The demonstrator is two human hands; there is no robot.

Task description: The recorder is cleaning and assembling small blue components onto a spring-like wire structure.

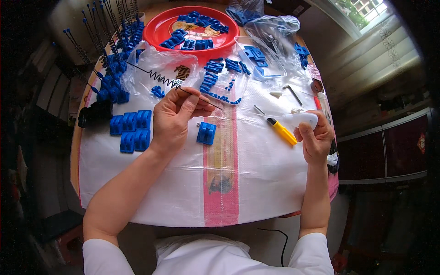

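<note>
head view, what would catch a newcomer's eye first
The large round red plastic basin in the upper middle, holding blue plastic pieces, would probably draw it first. Next come the thin black coiled wire in the left hand and the white teardrop-shaped object in the right hand.

Head view, fisheye: looks down from close above the near edge of the tabletop (270,188) toward its far edge.
</note>
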